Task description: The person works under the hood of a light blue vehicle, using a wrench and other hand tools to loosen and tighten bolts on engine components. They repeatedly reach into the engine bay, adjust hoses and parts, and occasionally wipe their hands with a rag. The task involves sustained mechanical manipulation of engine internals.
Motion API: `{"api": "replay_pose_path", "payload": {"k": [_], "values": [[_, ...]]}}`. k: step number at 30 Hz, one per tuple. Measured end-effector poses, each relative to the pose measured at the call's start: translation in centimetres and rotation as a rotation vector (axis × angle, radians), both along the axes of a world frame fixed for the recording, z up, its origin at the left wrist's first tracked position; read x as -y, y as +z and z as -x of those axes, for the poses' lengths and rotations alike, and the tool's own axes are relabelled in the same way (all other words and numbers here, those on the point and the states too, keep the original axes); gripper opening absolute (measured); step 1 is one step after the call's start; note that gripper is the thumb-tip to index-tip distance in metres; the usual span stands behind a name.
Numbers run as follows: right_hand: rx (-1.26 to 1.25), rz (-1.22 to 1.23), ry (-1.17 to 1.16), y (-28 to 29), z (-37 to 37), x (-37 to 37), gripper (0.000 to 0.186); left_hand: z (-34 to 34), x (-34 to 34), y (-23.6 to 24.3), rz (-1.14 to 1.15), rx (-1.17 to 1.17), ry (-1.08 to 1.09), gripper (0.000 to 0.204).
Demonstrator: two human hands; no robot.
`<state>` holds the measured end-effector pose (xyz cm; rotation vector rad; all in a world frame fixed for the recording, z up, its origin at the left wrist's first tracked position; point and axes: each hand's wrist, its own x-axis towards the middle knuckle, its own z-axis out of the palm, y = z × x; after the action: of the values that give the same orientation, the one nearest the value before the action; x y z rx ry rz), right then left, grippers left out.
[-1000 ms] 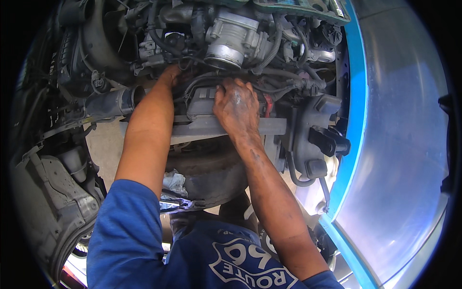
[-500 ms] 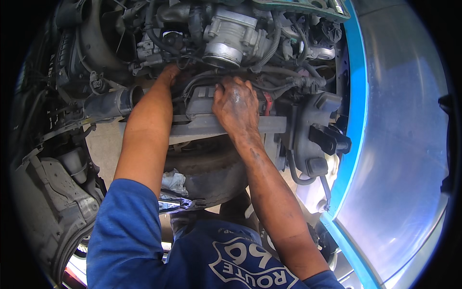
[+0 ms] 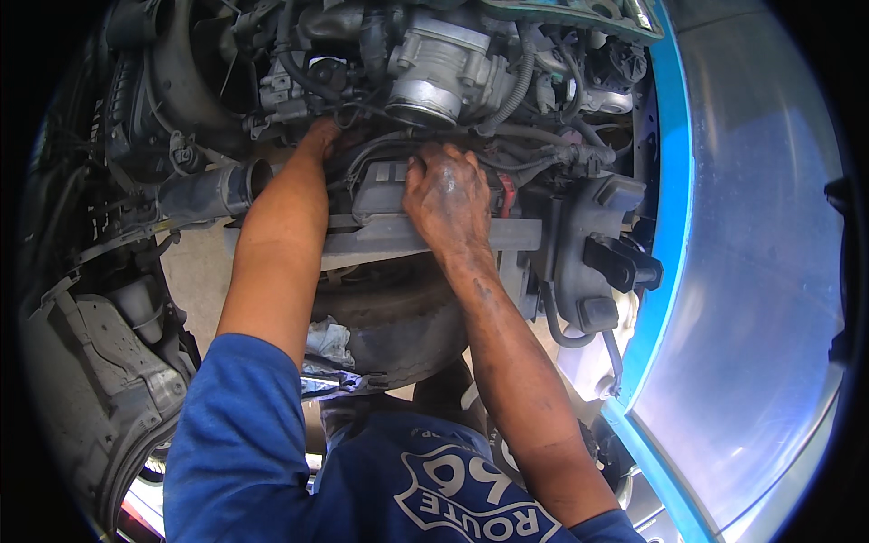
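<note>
From where I stand, the person's 2 bare hands are well apart, both deep in the open engine bay. The left hand (image 3: 324, 138) reaches in among the dark cables (image 3: 380, 142), below the silver throttle housing (image 3: 439, 68) and off to its left. The right hand (image 3: 450, 195), smudged with black grime, lies back-up over the right part of a black box (image 3: 380, 188), its fingers bent toward the far edge. Fingertips on both sides are hidden, so I can't tell whether either hand is clamped on anything. The box sits between the 2 arms, just behind a grey crossbar (image 3: 380, 237), with a red piece (image 3: 508, 193) just to the right of the right hand. A ribbed hose (image 3: 511, 86) runs down beside the throttle housing, and a bulky black container (image 3: 588, 235) stands farther right, near the bright blue body edge (image 3: 677, 136). Over on the left, a wide black pipe (image 3: 204, 195) points its open end at the left forearm. Nearer the person's blue shirt (image 3: 240, 434) lies a crumpled pale cloth (image 3: 329, 342).
</note>
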<state>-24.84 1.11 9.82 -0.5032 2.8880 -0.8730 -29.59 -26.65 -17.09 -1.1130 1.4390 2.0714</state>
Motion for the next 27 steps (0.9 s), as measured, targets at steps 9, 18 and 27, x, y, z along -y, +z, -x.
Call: {"api": "replay_pose_path", "payload": {"k": [9,18,27], "values": [[0.018,0.004,0.003,0.1,0.1,0.0,0.023,-0.2,-0.4,1.1,-0.089,-0.011,0.057,0.027],[0.030,-0.002,0.006,0.2,0.1,0.0,0.023,0.0,-0.9,2.0,-0.175,-0.027,0.097,0.026],[0.045,-0.024,0.013,0.5,0.2,0.1,0.022,0.1,-1.4,3.0,-0.246,-0.039,0.112,0.026]]}}
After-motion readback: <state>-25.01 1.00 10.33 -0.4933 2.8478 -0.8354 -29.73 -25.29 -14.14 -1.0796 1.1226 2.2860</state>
